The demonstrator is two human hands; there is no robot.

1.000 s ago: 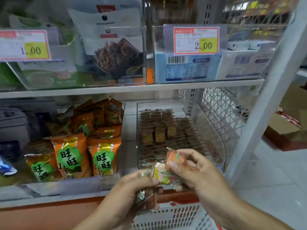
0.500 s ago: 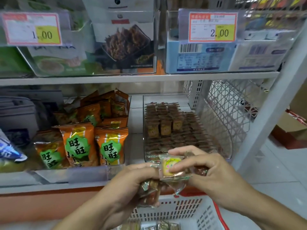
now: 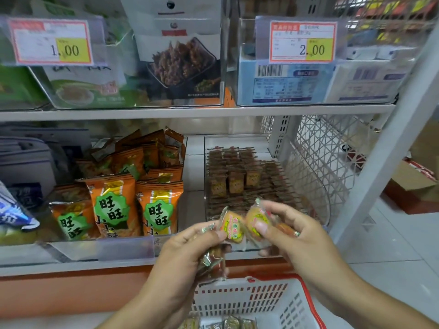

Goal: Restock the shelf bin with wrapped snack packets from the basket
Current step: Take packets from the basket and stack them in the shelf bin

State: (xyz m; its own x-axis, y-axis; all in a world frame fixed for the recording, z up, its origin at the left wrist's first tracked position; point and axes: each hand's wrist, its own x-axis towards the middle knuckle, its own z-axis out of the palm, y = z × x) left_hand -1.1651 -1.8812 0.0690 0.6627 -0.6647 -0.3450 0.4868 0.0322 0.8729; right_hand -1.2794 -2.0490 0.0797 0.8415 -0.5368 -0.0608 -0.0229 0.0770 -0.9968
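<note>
The left hand [image 3: 190,248] closes its grip on a yellow-labelled clear-wrapped snack packet [image 3: 231,225], pinched at the thumb, with more foil-edged wrapped packets [image 3: 211,260] bunched under the curled fingers. The right hand [image 3: 299,236] pinches a second yellow-labelled wrapped packet [image 3: 256,222] just beside the first. Behind them, the clear plastic shelf bin [image 3: 316,186] holds rows of small brown packets [image 3: 235,179]. Below, the white slotted basket with red rim [image 3: 249,298] contains a few wrapped packets [image 3: 235,322].

White metal shelving [image 3: 194,113] with a perforated mesh side panel [image 3: 325,148] stands on a pale tiled floor [image 3: 389,252]; a cardboard box [image 3: 413,186] sits beyond the upright post [image 3: 389,138].
</note>
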